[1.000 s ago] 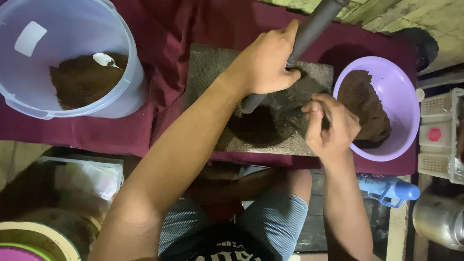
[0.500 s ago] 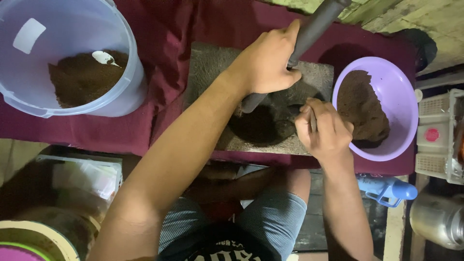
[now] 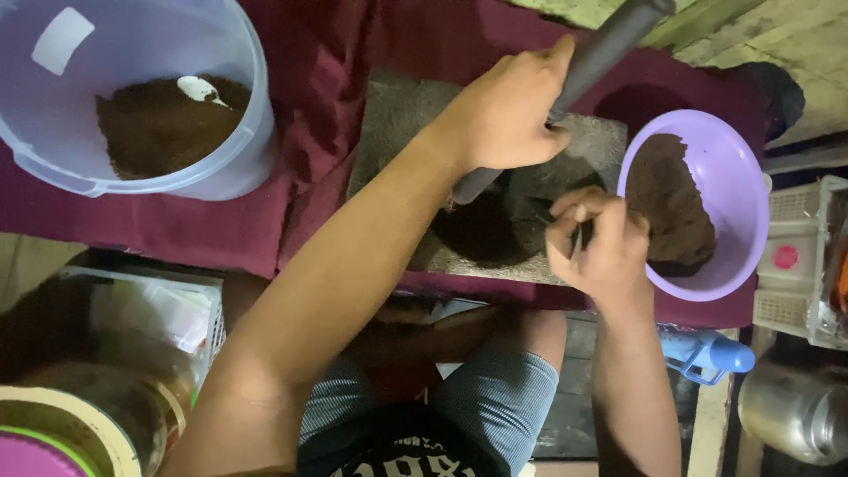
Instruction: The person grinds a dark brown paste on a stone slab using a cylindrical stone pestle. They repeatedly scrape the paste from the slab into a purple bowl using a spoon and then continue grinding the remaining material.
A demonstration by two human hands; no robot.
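My left hand (image 3: pixel 508 110) is wrapped around a long dark grey pestle (image 3: pixel 609 44) that slants down onto a flat grey stone slab (image 3: pixel 397 115). A dark brown paste (image 3: pixel 481 225) lies on the slab under the pestle's lower end. My right hand (image 3: pixel 596 243) is closed on a thin utensil, its fingers curled, just above the slab's right edge. Right beside that hand stands a purple bowl (image 3: pixel 733 177) holding a lump of the same brown paste (image 3: pixel 671 203).
A pale translucent bucket (image 3: pixel 230 62) with brown powder and a white scoop (image 3: pixel 199 88) stands at the upper left on a maroon cloth (image 3: pixel 309 79). A white crate (image 3: pixel 795 265), a blue object (image 3: pixel 707 353) and a metal pot (image 3: pixel 795 411) sit at the right.
My right hand has drawn back slightly toward me and toward the purple bowl, turning its knuckles up. The left hand and pestle have hardly shifted.
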